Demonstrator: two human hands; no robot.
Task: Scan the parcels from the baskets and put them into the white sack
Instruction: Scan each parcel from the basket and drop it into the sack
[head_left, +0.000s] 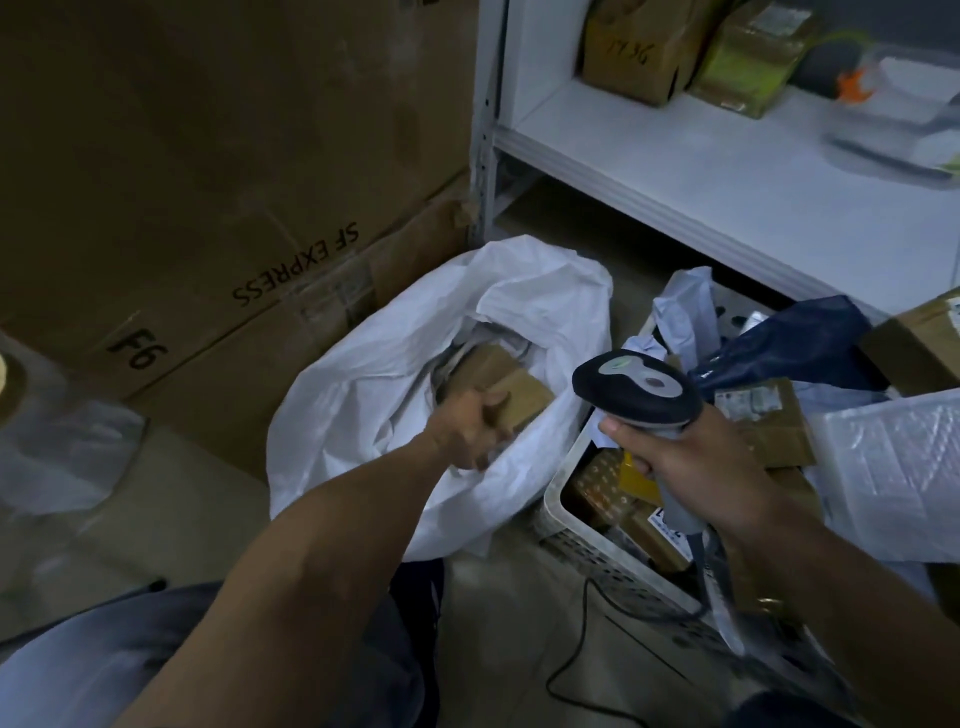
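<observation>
Dim, bluish indoor light throughout. The brightest patch is the white shelf (727, 171) at 1 o'clock, while the cardboard boxes (208, 182) at 10 o'clock sit in murky shadow. The scanner (636, 387) at centre is fairly sharp. Motion blur smears the left hand (475, 426) and the parcel (519, 387) it holds, the goods (753, 57) at 2 o'clock and the right forearm (810, 597) at 5 o'clock. Wide-angle distortion tilts the shelf's upright (485, 130) at 12 o'clock.

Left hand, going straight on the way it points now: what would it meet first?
The cardboard parcel lying in the white sack: the left hand is at its near edge, probably touching; blur hides whether it grips it. Behind that, the sack's far wall.
</observation>
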